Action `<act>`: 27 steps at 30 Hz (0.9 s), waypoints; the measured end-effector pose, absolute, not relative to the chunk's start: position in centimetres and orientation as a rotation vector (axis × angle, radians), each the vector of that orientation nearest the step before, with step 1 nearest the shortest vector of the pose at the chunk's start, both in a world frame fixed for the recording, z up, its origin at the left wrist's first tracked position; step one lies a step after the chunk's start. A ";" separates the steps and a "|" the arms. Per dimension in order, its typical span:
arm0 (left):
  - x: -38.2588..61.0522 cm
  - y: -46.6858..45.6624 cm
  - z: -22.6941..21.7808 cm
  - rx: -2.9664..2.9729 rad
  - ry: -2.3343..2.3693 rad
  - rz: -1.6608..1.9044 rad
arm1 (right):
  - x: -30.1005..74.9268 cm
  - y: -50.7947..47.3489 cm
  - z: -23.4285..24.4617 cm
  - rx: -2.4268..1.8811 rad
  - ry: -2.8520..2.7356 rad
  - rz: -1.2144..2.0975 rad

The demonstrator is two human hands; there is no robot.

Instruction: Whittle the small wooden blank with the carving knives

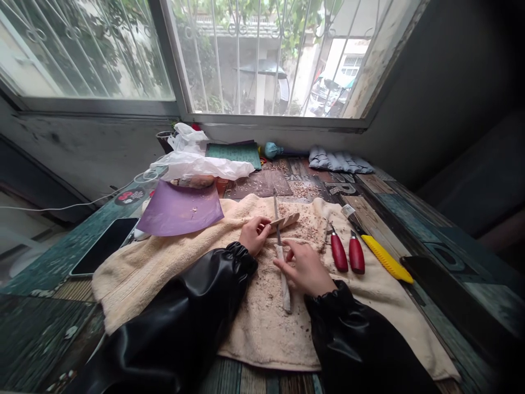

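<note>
My left hand [255, 235] is closed around one end of a small, slim carved piece of wood [290, 220], which points to the right. Crossing the wood is a thin metal file [275, 205] with a pale, wrapped handle [285, 293]. My right hand [307, 266] has its thumb and fingers on the upper part of that handle. Both hands are low over a beige towel [262, 328] strewn with wood shavings. To the right of my right hand lie two red-handled carving knives, one [338, 253] beside the other [356, 254].
A yellow-handled tool [388, 258] lies at the towel's right, near a long dark object [451, 301]. Purple sandpaper [180, 210] and a phone [104, 246] are on the left. Behind are white plastic bags [205, 164], green sheets [235, 154] and a grey padded roll [338, 160], below a barred window.
</note>
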State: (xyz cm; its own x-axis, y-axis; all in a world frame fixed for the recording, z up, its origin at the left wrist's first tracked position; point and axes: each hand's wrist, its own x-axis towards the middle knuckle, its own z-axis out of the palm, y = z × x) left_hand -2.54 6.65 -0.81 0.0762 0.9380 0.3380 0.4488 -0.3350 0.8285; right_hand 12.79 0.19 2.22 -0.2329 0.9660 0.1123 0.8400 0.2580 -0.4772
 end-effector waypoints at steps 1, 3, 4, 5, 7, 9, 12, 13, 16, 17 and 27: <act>-2.5 6.6 -0.8 1.835 1.372 1.214 | 12.5 0.0 2.1 -1.672 -2.171 0.421; -2.5 6.7 -0.8 1.836 1.377 1.212 | 12.6 0.0 2.1 -1.728 -2.144 0.354; -2.5 6.7 -0.8 1.837 1.380 1.210 | 12.8 0.1 2.2 -1.742 -2.110 0.328; -2.5 6.7 -0.8 1.838 1.381 1.208 | 13.3 0.3 2.3 -1.745 -2.068 0.313; -2.5 6.7 -0.8 1.839 1.383 1.203 | 14.4 0.9 2.4 -1.746 -1.969 0.298; -2.5 6.7 -0.9 1.835 1.383 1.199 | 15.6 1.6 2.5 -1.762 -1.874 0.257; -2.5 6.7 -0.9 1.830 1.371 1.204 | 16.5 2.0 2.5 -1.793 -1.828 0.104; -2.5 6.6 -0.9 1.830 1.368 1.206 | 16.4 2.0 2.5 -1.793 -1.842 0.087; -2.5 6.6 -0.9 1.839 1.371 1.212 | 15.2 1.3 2.6 -1.748 -1.953 0.273; -2.5 6.6 -0.9 1.846 1.373 1.214 | 14.6 1.0 2.6 -1.725 -2.000 0.364; -2.4 6.4 -0.9 1.924 1.326 1.258 | 13.7 0.2 2.6 -1.864 -2.144 0.363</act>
State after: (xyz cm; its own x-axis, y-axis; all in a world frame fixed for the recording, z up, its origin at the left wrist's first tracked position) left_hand -2.37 6.44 -0.91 0.1065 0.9046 0.4128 0.4600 -0.4129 0.7861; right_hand 13.68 0.21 2.56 -0.1305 0.9905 0.0436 0.9211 0.1374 -0.3644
